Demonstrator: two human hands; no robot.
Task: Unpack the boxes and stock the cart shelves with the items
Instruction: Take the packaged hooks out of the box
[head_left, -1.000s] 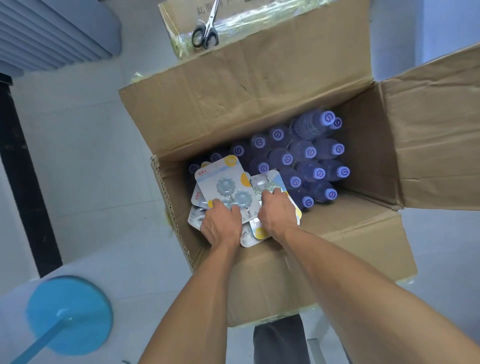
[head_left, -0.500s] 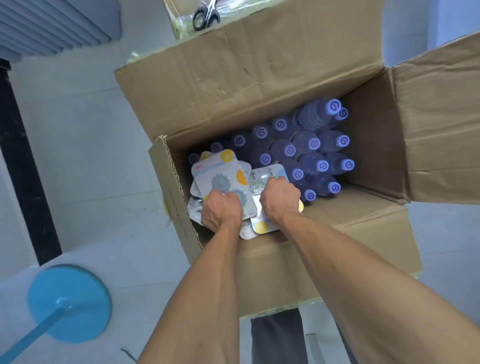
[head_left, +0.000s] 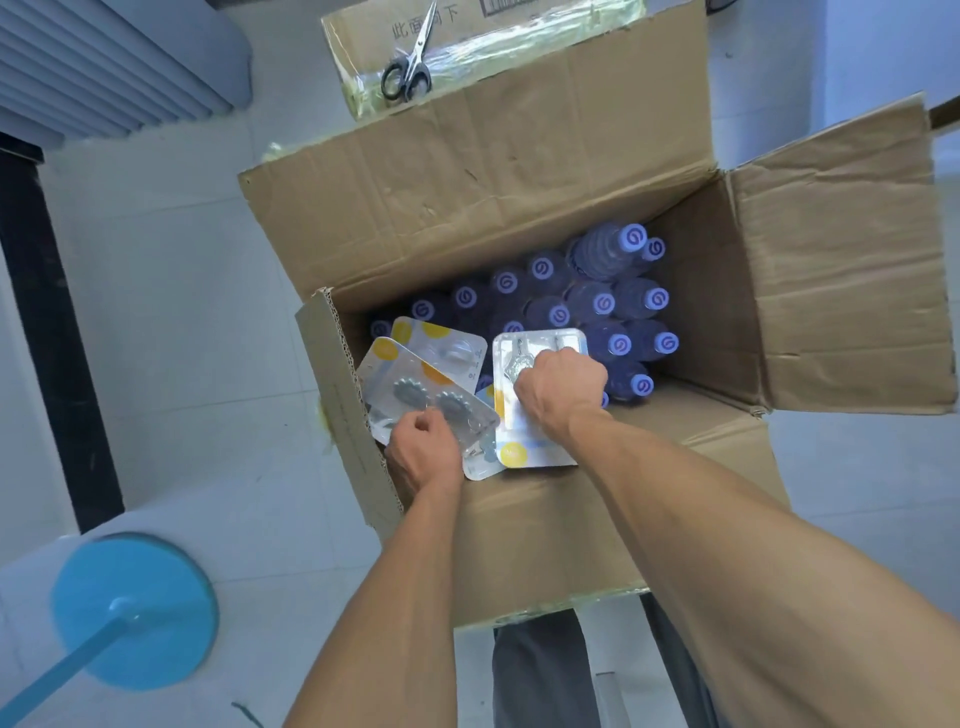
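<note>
Open cardboard box (head_left: 519, 197) on the floor, blue-capped bottles (head_left: 602, 304) upright inside. Left hand (head_left: 423, 452) grip curled on a blister pack with two gear-shaped pieces (head_left: 431, 402). Right hand (head_left: 563, 387) grip closed on a second blister pack (head_left: 524, 447). Both packs over the box's near-left corner.

1. Box (head_left: 483, 208): plain brown cardboard; corrugated ridging shows along its cut edge.
2. Bottles (head_left: 597, 301): clear with a blue-purple tint; caps (head_left: 635, 237) lilac, each with a white swirl mark.
3. Blister packs (head_left: 415, 384): white cards, yellow and orange dots, pale blue bands; grey toothed discs under clear plastic.
4. Scissors (head_left: 410, 62): black handles, silver blades.
5. Disc (head_left: 135, 608): bright blue, with a matching blue pole.
6. Floor (head_left: 171, 291): pale grey-white tile.
</note>
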